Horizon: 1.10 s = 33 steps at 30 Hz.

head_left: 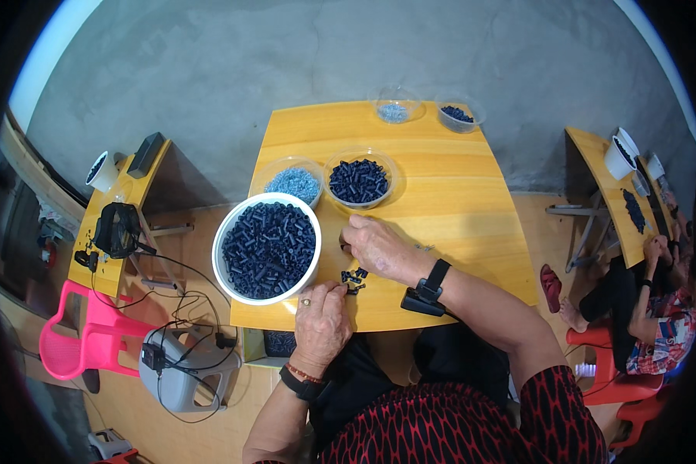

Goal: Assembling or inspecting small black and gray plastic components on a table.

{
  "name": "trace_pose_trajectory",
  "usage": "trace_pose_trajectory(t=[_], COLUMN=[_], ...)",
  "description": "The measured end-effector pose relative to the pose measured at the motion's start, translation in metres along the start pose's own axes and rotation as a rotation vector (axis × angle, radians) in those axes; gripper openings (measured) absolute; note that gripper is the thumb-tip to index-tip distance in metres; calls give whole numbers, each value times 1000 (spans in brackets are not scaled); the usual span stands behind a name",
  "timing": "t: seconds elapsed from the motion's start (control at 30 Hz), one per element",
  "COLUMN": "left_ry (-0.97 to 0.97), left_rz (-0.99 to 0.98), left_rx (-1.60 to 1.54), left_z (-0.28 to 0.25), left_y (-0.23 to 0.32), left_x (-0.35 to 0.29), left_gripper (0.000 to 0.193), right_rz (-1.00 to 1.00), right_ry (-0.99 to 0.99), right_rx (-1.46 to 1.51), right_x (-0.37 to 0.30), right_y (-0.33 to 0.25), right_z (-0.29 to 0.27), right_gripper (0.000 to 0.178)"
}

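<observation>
My right hand (380, 246) is over the middle of the table, fingers pinched; a small dark bit shows at its fingertips, too small to name. My left hand (323, 319) rests at the table's near edge with curled fingers, and whatever they hold is hidden. Between the hands lies a small loose group of short dark tubes (354, 280). Beside my left hand stands a white bucket (219, 267) full of the same dark tubes. Beyond my right hand is a clear bowl (359, 181) of dark tubes, next to another clear bowl of small light-blue pieces (295, 184).
At the table's (448, 193) far edge stand a clear bowl of pale-blue pieces (393, 113) and one of dark tubes (457, 114). A few tiny pieces (424, 247) lie beyond my right wrist. Left are a pink chair (93, 332) and a cable-draped grey stool (179, 379); another person (661, 325) sits right.
</observation>
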<state>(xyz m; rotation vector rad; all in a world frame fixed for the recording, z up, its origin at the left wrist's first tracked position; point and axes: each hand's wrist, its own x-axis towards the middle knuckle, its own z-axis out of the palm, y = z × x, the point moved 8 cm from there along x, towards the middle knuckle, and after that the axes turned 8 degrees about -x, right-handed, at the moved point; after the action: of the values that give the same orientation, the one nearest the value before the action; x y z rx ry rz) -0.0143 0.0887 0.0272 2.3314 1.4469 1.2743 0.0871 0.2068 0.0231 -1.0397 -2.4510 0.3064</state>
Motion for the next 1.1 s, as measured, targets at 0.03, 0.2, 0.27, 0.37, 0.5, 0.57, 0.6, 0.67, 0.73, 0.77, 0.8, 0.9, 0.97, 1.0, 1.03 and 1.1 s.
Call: trace_pose_trajectory(t=[0.03,0.2,0.27,0.37,0.5,0.57,0.6,0.67,0.73,0.77,0.8,0.9,0.97,1.0,1.03,1.1], left_ry=[2,84,133,223,252,226,213,195,151,141,117,27,-58,-61,-73,-92], left_rz=[1,21,-24,-285,-629,-667,-643,-617,-618,-615,-597,-561,-565,-564,-610,-652], left_rx=[-1,-215,-247,-529,-972,-1039,-1078,-1120,-1084,-1091,-1083,-1061,-1066,-1068,-1063,-1064], left_z=[0,-14,-21,-20,0,9,12,17,23,26,28,33,39,39,42,43], left_y=[0,1,-1,-12,-15,-8,-2,7,12,14,16,16,22,24,23,27], left_x=[0,0,-2,-8,-9,-8,-7,-6,-8,-8,-10,-21,-24,-25,-28,-29], left_gripper=[24,20,16,11,16,17,18,19,18,18,15,11,9,9,9,8], right_rz=[16,47,331,370,318,118,120,136,111,95,80,64,173,175,253,375], right_ry=[4,209,107,103,179,211,213,196,198,163,128,82,-8,-6,4,57], right_rx=[-19,200,581,685,657,407,406,413,385,340,295,369,528,526,522,455], right_x=[0,-16,-31,-49,-66,-70,-74,-82,-88,-91,-94,-106,-120,-127,-136,-150], right_y=[0,-4,1,-3,-6,-24,-28,-34,-38,-41,-44,-54,-51,-48,-35,-8], right_z=[-2,-31,-34,-41,-49,-63,-65,-63,-65,-67,-69,-73,-69,-66,-60,-61], right_gripper=[4,8,8,9,9,14,14,15,16,16,15,15,16,16,15,11])
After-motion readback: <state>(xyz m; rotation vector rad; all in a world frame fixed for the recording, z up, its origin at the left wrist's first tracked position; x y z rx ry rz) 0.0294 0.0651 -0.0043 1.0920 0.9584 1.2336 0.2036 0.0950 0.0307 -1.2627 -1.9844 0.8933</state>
